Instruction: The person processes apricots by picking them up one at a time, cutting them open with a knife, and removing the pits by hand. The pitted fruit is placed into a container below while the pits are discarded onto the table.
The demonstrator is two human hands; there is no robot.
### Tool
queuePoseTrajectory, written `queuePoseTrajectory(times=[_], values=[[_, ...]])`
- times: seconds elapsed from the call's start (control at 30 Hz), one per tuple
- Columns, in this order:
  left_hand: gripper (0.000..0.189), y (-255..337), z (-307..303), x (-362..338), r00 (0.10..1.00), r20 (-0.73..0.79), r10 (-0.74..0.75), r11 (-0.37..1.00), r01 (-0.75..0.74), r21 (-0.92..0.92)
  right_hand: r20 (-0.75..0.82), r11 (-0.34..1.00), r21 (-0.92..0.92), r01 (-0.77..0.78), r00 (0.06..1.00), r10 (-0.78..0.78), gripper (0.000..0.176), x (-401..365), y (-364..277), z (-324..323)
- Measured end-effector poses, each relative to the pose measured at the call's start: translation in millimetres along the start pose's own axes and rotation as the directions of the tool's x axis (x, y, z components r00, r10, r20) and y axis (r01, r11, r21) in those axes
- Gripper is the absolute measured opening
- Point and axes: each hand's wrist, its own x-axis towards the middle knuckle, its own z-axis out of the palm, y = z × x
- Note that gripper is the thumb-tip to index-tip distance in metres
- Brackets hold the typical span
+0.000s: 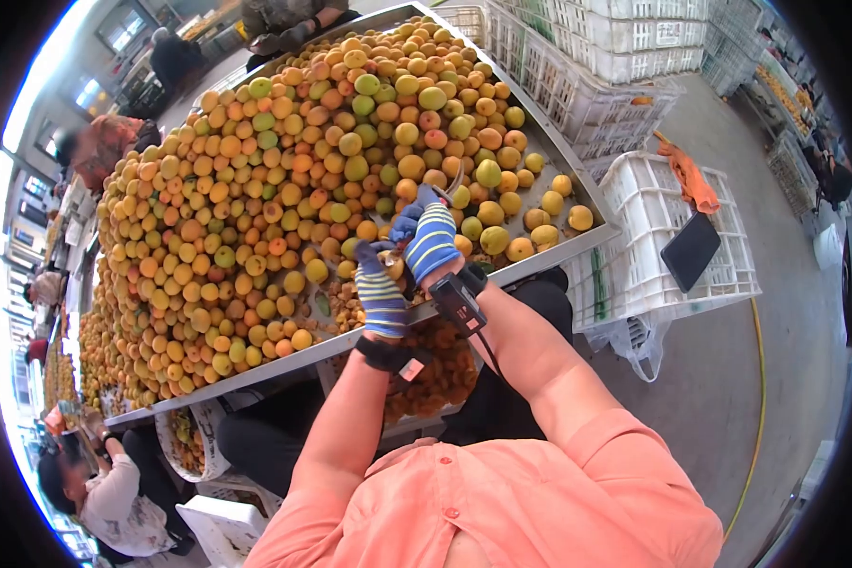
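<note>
Orange round apricot (394,266) is pinched in the gloved left hand (381,301); right hand (431,239) fists a short grey knife (452,186), which may slip off soft fruit and cut that hand

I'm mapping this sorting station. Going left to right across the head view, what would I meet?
Seated person at lower left → apricot heap → left hand, closed on an apricot → right hand → white crate → yellow hose.
</note>
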Motion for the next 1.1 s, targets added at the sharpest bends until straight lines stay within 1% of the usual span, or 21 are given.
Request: queuePoseTrajectory(times=[0.03,0.07,0.13,0.17,0.27,0.3,0.33,0.4,0.43,0.5,0.6,0.63,0.7,0.73,0.77,0.87,0.93,0.97,1.0,1.03,1.1], values=[[0.053,4.0,-0.7,-2.5,0.998,0.037,-0.057,0.998,0.058,-0.038,0.058,0.995,0.092,-0.043,0.998,0.038,0.04,12.1,1.3,-9.9],[0.053,12.7,3.0,-4.6,0.987,0.029,-0.159,0.981,0.161,-0.106,0.12,0.979,0.184,-0.093,0.99,0.071,0.04,24.1,2.5,-17.4],[0.052,27.7,2.8,-6.2,0.932,0.024,-0.361,0.904,0.356,-0.237,0.009,0.995,-0.025,0.101,0.995,-0.101,0.041,0.1,-9.0,11.2],[0.042,37.1,-1.8,-4.9,0.885,0.178,-0.43,0.851,0.463,-0.248,-0.033,0.973,-0.137,0.188,0.981,-0.194,0.042,-8.8,-14.2,20.8],[0.03,43.6,-19.6,4.3,0.81,0.297,-0.506,0.726,0.586,-0.36,0.041,0.945,-0.199,0.259,0.966,-0.256,0.038,-1.5,-31.1,19.1],[0.022,47.9,-25.4,5.5,0.781,0.378,-0.498,0.693,0.62,-0.368,0.041,0.962,-0.165,0.216,0.976,-0.212,0.033,-2.2,-38.4,19.5],[0.02,49.9,-30.7,4.5,0.757,0.389,-0.525,0.656,0.651,-0.382,-0.031,0.956,-0.179,0.232,0.97,-0.241,0.032,-2.0,-42.8,20.9],[0.019,53.4,-33.8,-0.3,0.785,0.371,-0.496,0.725,0.609,-0.321,0.031,0.98,-0.075,0.184,0.983,-0.182,0.033,1.9,-52.5,8.9],[0.019,55.5,-32.7,-2.7,0.773,0.349,-0.53,0.693,0.632,-0.347,0.0,0.985,-0.074,0.154,0.988,-0.155,0.031,3.9,-56.5,5.1],[0.02,58.7,-31.9,-7.5,0.742,0.308,-0.596,0.628,0.669,-0.398,0.029,0.976,-0.14,0.168,0.986,-0.165,0.03,-3.1,-62.3,5.9],[0.019,58.8,-42.5,-22.7,0.738,0.377,-0.56,0.675,0.67,-0.308,0.071,0.937,-0.276,0.215,0.977,-0.203,0.033,-14.9,-62.2,9.0],[0.021,58.9,-44.5,-30.8,0.769,0.357,-0.531,0.767,0.615,-0.184,0.094,0.926,-0.307,0.22,0.975,-0.201,0.033,-15.1,-61.9,8.0],[0.022,67.5,-41.2,-54.7,0.718,0.263,-0.645,0.728,0.681,-0.076,0.15,0.891,-0.389,0.235,0.97,-0.19,0.033,-12.9,-62.7,4.3],[0.023,69.4,-43.5,-65.7,0.69,0.209,-0.694,0.701,0.713,-0.027,0.153,0.884,-0.41,0.224,0.973,-0.176,0.033,-12.0,-62.0,2.8],[0.025,67.8,-53.0,-73.6,0.664,0.261,-0.701,0.699,0.712,0.067,0.154,0.878,-0.43,0.212,0.975,-0.16,0.034,-13.2,-59.9,2.8],[0.024,64.6,-72.7,-95.0,0.533,0.38,-0.756,0.597,0.799,0.068,0.183,0.84,-0.498,0.218,0.972,-0.144,0.036,-9.0,-54.2,0.6],[0.022,53.7,-85.8,-103.3,0.597,0.239,-0.766,0.59,0.8,-0.107,0.209,0.818,-0.526,0.232,0.968,-0.14,0.036,-12.0,-50.2,1.3],[0.021,43.3,-94.2,-105.3,0.616,0.166,-0.77,0.587,0.786,-0.194,0.21,0.793,-0.544,0.276,0.959,-0.19,0.04,-17.4,-47.1,6.0],[0.022,30.4,-105.8,-106.4,0.627,0.092,-0.773,0.585,0.762,-0.278,0.211,0.782,-0.558,0.277,0.959,-0.189,0.04,-19.8,-46.2,6.3],[0.025,5.0,-129.5,-103.3,0.769,0.12,-0.627,0.689,0.62,-0.376,0.211,0.771,-0.572,0.279,0.959,-0.19,0.04,-21.7,-45.9,6.1],[0.029,13.6,-131.8,-105.7,0.757,0.17,-0.631,0.7,0.65,-0.296,0.183,0.758,-0.595,0.269,0.963,-0.198,0.04,-28.9,-45.7,8.7]])
